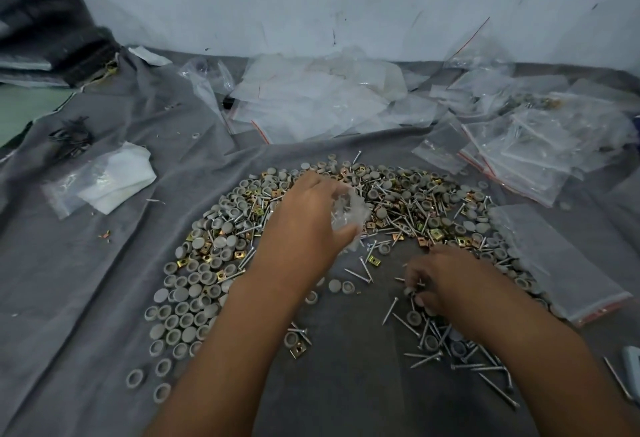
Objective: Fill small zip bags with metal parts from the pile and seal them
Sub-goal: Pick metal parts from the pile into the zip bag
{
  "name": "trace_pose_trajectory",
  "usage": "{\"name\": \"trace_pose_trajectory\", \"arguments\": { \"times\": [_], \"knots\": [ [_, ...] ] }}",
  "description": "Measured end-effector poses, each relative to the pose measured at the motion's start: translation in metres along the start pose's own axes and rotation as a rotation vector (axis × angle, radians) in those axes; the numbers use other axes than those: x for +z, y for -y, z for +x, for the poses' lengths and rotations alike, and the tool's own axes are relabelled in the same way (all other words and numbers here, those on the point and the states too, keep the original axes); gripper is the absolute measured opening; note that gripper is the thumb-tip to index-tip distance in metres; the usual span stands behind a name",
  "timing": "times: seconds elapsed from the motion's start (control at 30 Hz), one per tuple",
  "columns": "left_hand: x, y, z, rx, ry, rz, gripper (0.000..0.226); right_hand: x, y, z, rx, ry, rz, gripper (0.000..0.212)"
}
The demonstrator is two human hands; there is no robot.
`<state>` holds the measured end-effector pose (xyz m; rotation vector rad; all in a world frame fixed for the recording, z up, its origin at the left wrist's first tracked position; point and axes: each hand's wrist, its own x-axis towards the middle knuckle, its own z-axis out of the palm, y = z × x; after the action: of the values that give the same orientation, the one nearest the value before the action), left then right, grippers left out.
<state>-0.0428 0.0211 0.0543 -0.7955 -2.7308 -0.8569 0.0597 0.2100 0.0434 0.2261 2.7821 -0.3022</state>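
A wide arc-shaped pile of metal parts lies on the grey cloth: grey round caps, gold square clips and silver nails. Over the middle of the pile my left hand grips a small clear zip bag, crumpled between thumb and fingers. Lower right, my right hand is curled down at the inner edge of the pile, its fingertips pinching a few nails and a cap. Loose nails lie scattered under and beside my right forearm.
The grey cloth covers the work surface. A stack of empty zip bags lies right of the pile. Filled bags heap at the back right, loose plastic bags at the back centre. White folded plastic rests at left.
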Motion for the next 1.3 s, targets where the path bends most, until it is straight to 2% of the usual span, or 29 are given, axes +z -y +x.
{"name": "trace_pose_trajectory", "arguments": {
  "times": [0.1, 0.37, 0.5, 0.7, 0.9, 1.2, 1.3],
  "knots": [
    [0.002, 0.004, -0.004, -0.011, -0.017, -0.024, 0.046, -0.001, 0.001, -0.003, 0.033, -0.004, -0.008, 0.025],
    [0.004, 0.001, -0.010, -0.043, -0.013, -0.056, 0.050, -0.003, 0.009, -0.009, -0.003, 0.049, 0.010, 0.012],
    [0.005, 0.000, -0.011, -0.043, -0.021, -0.058, 0.049, 0.000, 0.011, -0.009, 0.004, 0.086, -0.001, 0.015],
    [0.007, 0.000, -0.012, -0.132, 0.148, -0.327, 0.045, -0.001, 0.005, -0.013, -0.004, 0.111, 0.125, 0.025],
    [0.006, -0.001, -0.013, -0.095, 0.252, -0.355, 0.048, 0.002, 0.005, -0.019, -0.079, 0.121, 0.114, 0.023],
    [0.000, -0.006, -0.017, -0.014, 0.179, -0.386, 0.040, -0.001, 0.003, -0.024, -0.151, 0.134, 0.163, 0.032],
    [-0.002, -0.011, -0.018, 0.010, 0.110, -0.351, 0.039, 0.001, 0.003, -0.024, -0.166, 0.112, 0.126, 0.025]
  ]
}}
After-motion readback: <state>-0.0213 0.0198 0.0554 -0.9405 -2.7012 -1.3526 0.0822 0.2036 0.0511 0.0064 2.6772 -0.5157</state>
